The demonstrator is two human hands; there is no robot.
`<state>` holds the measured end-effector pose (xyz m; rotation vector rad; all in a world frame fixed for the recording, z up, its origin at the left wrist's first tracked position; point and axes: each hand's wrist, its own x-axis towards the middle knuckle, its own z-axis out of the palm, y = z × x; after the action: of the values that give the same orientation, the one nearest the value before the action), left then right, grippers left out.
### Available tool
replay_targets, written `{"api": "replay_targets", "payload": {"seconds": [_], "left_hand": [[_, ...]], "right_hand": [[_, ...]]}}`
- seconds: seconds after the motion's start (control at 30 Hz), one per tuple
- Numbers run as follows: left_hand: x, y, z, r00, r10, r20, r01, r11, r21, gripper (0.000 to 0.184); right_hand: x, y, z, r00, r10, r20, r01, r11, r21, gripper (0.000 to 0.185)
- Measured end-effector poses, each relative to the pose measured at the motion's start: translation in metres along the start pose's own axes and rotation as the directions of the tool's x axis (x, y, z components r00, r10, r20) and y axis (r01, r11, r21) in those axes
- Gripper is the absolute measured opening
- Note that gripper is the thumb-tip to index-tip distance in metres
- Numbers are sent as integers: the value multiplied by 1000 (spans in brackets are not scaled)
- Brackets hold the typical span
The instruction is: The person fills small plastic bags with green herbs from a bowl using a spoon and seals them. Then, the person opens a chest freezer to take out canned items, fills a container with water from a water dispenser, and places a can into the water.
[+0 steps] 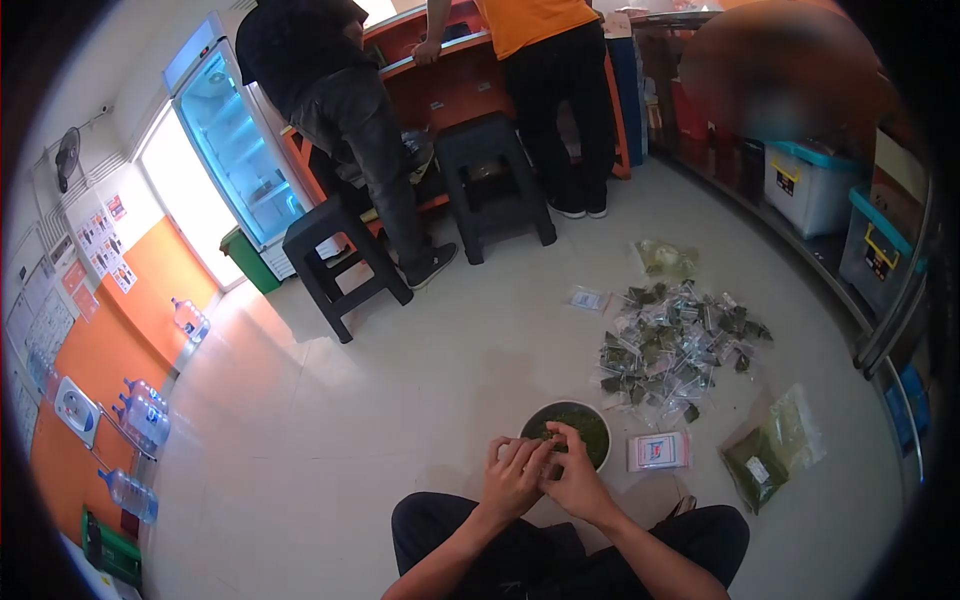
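Both hands meet over the near rim of a round bowl (606, 448) that holds finely chopped green herb (588, 425). My left hand (516, 474) has its fingers bent and pressed together. Thumb and fingertips of my right hand (570, 470) pinch against the left fingers. Whatever lies between them is hidden or too small to make out. Right of the bowl lies a flat pack (658, 451) with a printed label. Farther right rests a larger clear bag (757, 468), partly filled with green herb. Beyond the bowl spreads a heap of small clear sachets (680, 345) with green contents.
Another clear bag (667, 260) and a small packet (588, 298) lie past the heap. Two black stools (490, 180) stand ahead, near two people at an orange counter. Storage boxes (812, 190) sit on a right-hand shelf. Water bottles (145, 415) line the left wall.
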<state>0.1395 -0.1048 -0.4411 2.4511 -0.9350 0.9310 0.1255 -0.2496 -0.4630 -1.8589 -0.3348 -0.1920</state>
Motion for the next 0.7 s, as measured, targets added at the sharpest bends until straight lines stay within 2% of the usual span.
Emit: {"api": "replay_targets", "payload": {"seconds": [0.07,0.17,0.23,0.27,0.33,0.37,0.4,0.43,0.47,0.5,0.57,0.67,0.7], "left_hand": [[4,0,3,999,23,-42,-23,1000,-4,44],[-5,-15,19,993,108,-41,-109,994,-28,42],[-7,-25,23,996,77,51,-75,996,-39,35],[-6,-33,26,996,34,80,-36,999,23,30],[3,-52,26,983,-117,138,110,992,60,25],[2,-73,34,961,-224,161,226,974,9,19],[-3,-94,47,954,-300,30,300,954,-2,19],[-1,-103,49,841,-534,87,541,832,-127,24],[-16,-125,62,775,-623,108,631,750,-197,29],[-34,-146,75,706,-690,162,707,668,-233,35],[-44,-158,90,607,-737,297,794,576,-194,40],[-40,-149,99,489,-716,499,869,452,-203,46],[-38,-146,103,458,-691,558,885,410,-219,48]], "right_hand": [[-2,-3,-2,998,67,10,-66,998,-16,22],[0,18,0,998,50,42,-51,998,26,19],[12,36,1,998,-56,10,55,996,71,16],[11,45,-1,997,-80,1,79,992,94,16],[21,13,-42,999,25,43,-31,991,132,19],[29,9,-59,982,189,16,-190,976,110,27],[28,13,-68,935,355,-14,-353,932,86,35],[23,31,-73,932,360,-43,-360,906,-222,45],[18,50,-75,941,332,-60,-315,799,-512,55],[8,66,-70,896,445,6,-359,731,-581,61],[0,91,-59,764,636,106,-388,585,-712,74],[0,109,-47,738,661,138,-399,591,-701,75],[4,105,-47,687,708,163,-489,617,-616,70]]}}
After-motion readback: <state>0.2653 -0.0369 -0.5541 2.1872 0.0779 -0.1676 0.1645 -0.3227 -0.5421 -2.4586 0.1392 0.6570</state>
